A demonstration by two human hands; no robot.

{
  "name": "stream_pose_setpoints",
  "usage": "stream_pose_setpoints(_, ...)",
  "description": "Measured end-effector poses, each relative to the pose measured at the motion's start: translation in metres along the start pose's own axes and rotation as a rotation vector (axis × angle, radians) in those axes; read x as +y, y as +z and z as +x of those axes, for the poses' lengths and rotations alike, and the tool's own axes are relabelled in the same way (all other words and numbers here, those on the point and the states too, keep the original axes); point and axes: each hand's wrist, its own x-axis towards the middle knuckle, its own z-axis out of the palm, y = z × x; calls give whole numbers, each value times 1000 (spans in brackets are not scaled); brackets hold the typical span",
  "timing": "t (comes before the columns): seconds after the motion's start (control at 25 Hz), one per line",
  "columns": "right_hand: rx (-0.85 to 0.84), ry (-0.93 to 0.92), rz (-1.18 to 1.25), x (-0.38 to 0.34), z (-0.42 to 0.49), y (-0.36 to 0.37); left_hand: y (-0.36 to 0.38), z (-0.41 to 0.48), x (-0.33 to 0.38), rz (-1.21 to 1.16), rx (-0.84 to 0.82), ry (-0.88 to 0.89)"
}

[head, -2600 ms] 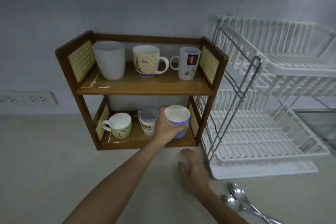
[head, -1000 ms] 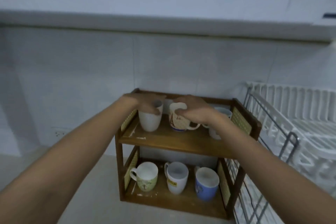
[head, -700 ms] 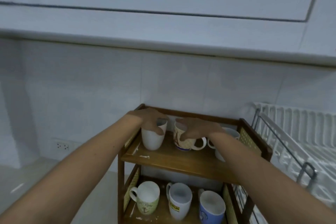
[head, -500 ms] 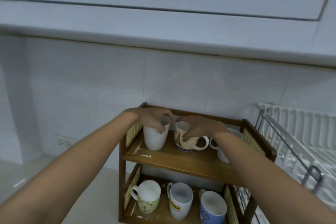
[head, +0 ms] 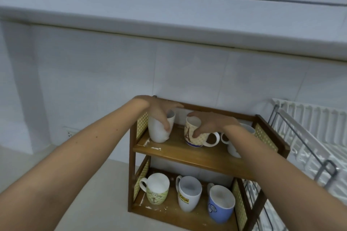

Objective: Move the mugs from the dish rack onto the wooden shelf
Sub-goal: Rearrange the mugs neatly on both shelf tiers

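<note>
The wooden shelf (head: 187, 155) stands against the tiled wall with mugs on both levels. My left hand (head: 159, 110) grips the rim of a plain white mug (head: 156, 133) at the top left. My right hand (head: 210, 124) holds the rim of a cream patterned mug (head: 191, 137) in the top middle. A third white mug (head: 232, 148) is partly hidden behind my right forearm. On the lower level stand a green-banded mug (head: 155, 191), a white mug with a yellow label (head: 187, 195) and a blue mug (head: 220, 204).
The white dish rack (head: 309, 137) with a metal frame stands right of the shelf, no mugs visible in it. A wall socket (head: 70, 133) sits on the left wall above the pale countertop (head: 93, 184). A cabinet underside hangs overhead.
Earlier my left hand set the blue mug on the lower level. Since then both hands rose to the top-level mugs; over the last second they stay on the rims, shifting only slightly.
</note>
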Motion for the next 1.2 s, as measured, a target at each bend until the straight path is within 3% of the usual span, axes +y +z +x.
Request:
stream_pose_setpoints(0.08,8,-1,11,1,2,2,10,4,5,67,151,-138)
stream_pose_setpoints(0.16,24,-6,9,0,3,4,11,7,7,178,181,-224)
stream_pose_setpoints(0.36,27,-29,60,1,5,6,-3,1,-4,-90,29,25)
stream_pose_setpoints(0.44,30,-32,63,2,6,6,2,1,-2,-109,159,-40)
stream_pose_setpoints(0.56,34,-39,81,2,8,5,10,6,4,179,189,-233)
stream_pose_setpoints(0.84,18,-114,157,1,7,8,0,3,-7,71,63,-85)
stream_pose_setpoints(1.0,66,10,-35,-14,7,4,8,7,-6,79,160,-57)
stream_pose_setpoints(1.2,166,359,-326,-34,10,4,6,3,-12,43,93,10)
